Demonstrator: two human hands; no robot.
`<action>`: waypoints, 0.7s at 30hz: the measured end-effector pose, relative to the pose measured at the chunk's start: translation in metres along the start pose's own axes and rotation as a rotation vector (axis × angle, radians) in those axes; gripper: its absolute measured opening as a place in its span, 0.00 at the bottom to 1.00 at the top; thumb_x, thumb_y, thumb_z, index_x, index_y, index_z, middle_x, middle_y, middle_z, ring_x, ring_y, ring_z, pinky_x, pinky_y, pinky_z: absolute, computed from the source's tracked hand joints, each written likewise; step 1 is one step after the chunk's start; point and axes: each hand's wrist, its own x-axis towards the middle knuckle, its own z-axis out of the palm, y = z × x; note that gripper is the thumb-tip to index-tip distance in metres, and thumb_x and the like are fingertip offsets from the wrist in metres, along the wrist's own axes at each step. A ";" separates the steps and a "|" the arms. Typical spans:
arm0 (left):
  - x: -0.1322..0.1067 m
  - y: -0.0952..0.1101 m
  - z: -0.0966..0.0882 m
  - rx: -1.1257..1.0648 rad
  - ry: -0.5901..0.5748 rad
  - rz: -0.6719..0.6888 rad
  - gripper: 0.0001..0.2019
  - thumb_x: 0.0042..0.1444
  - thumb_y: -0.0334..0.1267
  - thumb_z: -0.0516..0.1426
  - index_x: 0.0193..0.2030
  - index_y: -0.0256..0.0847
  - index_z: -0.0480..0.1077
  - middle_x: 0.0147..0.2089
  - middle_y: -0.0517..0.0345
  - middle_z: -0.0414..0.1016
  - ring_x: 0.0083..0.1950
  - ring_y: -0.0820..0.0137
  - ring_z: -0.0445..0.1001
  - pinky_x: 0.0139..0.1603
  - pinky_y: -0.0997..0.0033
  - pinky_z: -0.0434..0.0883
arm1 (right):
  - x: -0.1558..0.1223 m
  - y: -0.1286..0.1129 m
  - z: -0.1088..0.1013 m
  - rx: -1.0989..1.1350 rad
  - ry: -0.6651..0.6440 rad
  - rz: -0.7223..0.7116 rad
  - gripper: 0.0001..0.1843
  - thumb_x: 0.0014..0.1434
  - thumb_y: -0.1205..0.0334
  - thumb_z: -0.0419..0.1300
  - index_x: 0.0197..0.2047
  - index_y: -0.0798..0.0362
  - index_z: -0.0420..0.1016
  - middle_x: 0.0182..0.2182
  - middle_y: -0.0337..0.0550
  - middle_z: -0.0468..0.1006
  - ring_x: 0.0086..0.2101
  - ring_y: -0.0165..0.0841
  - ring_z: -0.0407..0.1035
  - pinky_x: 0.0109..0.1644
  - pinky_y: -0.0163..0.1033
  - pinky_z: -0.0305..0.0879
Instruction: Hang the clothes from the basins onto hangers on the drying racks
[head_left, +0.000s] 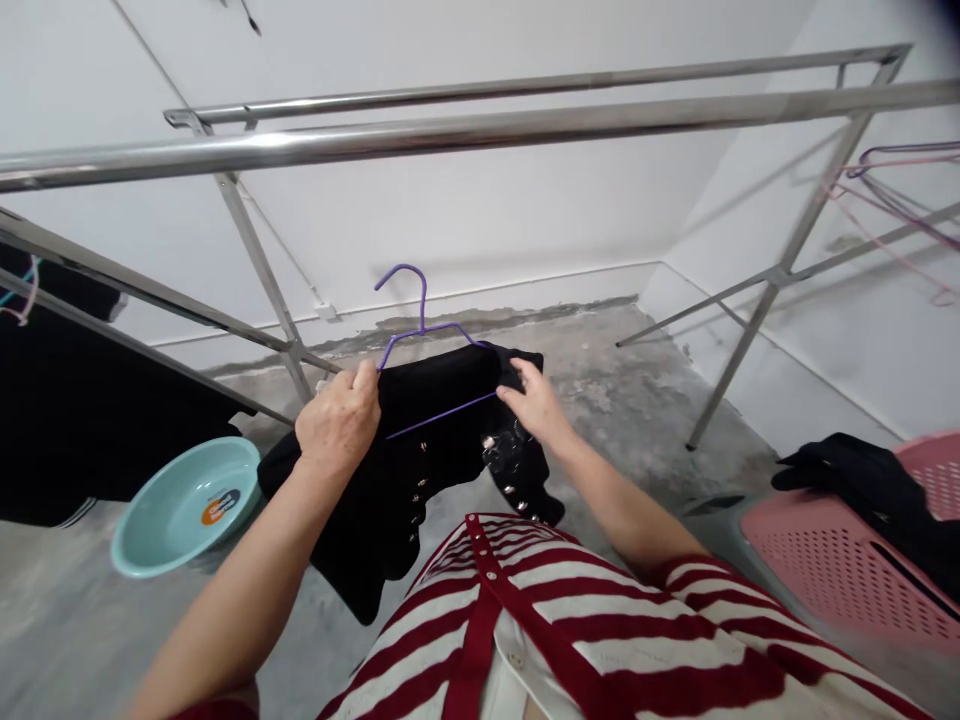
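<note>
A black garment [420, 450] with small shiny studs is draped over a purple wire hanger [420, 330], held in front of me at waist height. My left hand [339, 420] is closed on the hanger's left end together with the cloth. My right hand [534, 400] pinches the garment at the hanger's right end. The hook points up, below the steel rails.
A steel drying rack [450, 130] crosses in front, its legs standing on the concrete floor. Dark clothes [67, 420] hang at the left. A teal basin [187, 505] lies on the floor at the left. A pink laundry basket [847, 570] with black clothing stands at the right. More hangers [900, 170] hang at the far right.
</note>
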 end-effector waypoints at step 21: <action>0.009 -0.031 -0.015 -0.403 0.474 0.041 0.08 0.58 0.38 0.55 0.42 0.41 0.74 0.35 0.55 0.76 0.40 0.70 0.74 0.44 0.70 0.71 | -0.018 -0.081 -0.093 0.481 -0.831 0.084 0.17 0.49 0.52 0.65 0.35 0.56 0.71 0.23 0.39 0.75 0.22 0.25 0.67 0.24 0.29 0.61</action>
